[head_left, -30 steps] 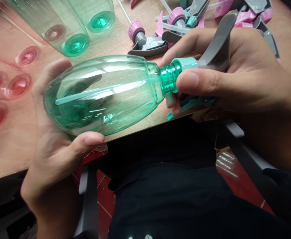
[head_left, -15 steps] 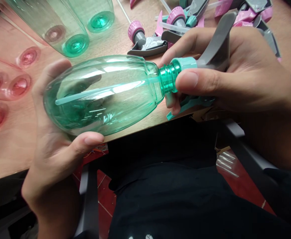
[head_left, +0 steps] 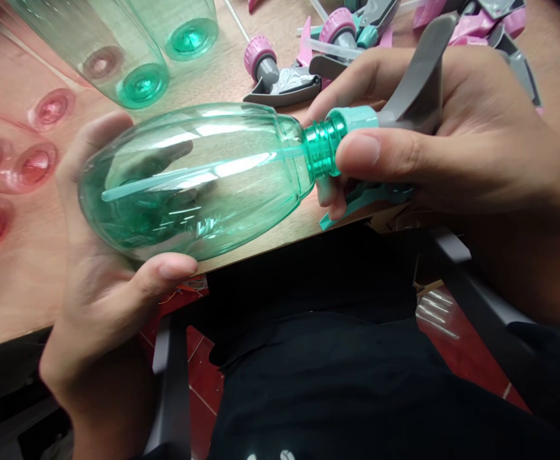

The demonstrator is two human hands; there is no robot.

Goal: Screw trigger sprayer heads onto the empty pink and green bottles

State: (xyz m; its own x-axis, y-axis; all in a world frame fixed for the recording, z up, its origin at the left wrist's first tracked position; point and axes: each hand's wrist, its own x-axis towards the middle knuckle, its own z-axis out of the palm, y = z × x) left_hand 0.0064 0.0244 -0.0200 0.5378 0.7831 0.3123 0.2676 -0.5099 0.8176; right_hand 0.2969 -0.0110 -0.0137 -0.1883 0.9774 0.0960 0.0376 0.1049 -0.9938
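A clear green spray bottle [head_left: 232,211] lies sideways in the air between my hands, over the table's near edge. My left hand [head_left: 102,281] is wrapped round its base, with the thumb along the lower side. At the neck, my right hand [head_left: 404,140] grips the trigger spray head [head_left: 357,119], which has a turquoise collar and a grey body. Thumb and fingers press about the collar, where threads of the neck still show. Inside the bottle runs a pale dip tube [head_left: 184,176]. Part of the spray head is hidden by my right hand.
Several pink-and-grey spray heads [head_left: 261,64] lie behind the bottle and to the right on the wooden table [head_left: 16,306]. Green bottles [head_left: 140,86] are at the back left, pink bottles [head_left: 35,166] at the far left. Table legs [head_left: 169,370] flank my lap.
The bottle and both hands have shifted very slightly to the left in view. The grip of each hand looks the same.
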